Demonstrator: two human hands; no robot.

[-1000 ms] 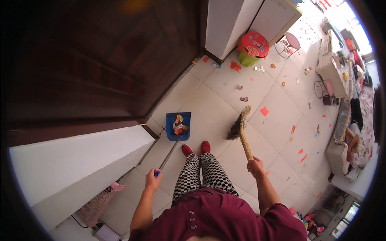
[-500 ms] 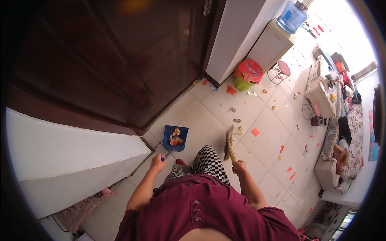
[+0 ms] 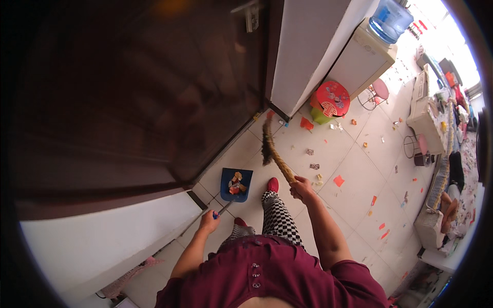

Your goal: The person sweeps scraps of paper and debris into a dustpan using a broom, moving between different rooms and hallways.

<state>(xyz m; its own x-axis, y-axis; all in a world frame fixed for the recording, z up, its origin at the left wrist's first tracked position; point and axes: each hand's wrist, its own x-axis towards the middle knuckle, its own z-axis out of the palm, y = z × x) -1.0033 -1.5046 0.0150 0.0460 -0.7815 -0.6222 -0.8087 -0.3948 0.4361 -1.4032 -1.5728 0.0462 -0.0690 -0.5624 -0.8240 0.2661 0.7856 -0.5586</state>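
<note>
My left hand (image 3: 209, 220) is closed round the handle of a blue dustpan (image 3: 226, 192). Inside the pan lie crumpled scraps (image 3: 236, 184) in orange, yellow and white. In my right hand (image 3: 301, 189) I grip a straw broom (image 3: 280, 163) by its light brown handle. Its dark bristles reach forward to the floor near the doorway corner, beside a red scrap at the door frame. The dustpan rests on the tiles ahead of my left foot, apart from the broom.
A green bin with a red lid (image 3: 333, 98) stands by the water dispenser (image 3: 357, 54). Red, silver and yellow scraps (image 3: 339, 180) are strewn over the tiles to my right. A dark door (image 3: 128, 102) is at left. Stools and a sofa with a person's legs (image 3: 451, 213) are at far right.
My right arm has stretched forward and left, swinging the broom from beside my leg to the doorway corner. My right foot has stepped forward. The left hand still holds the dustpan.
</note>
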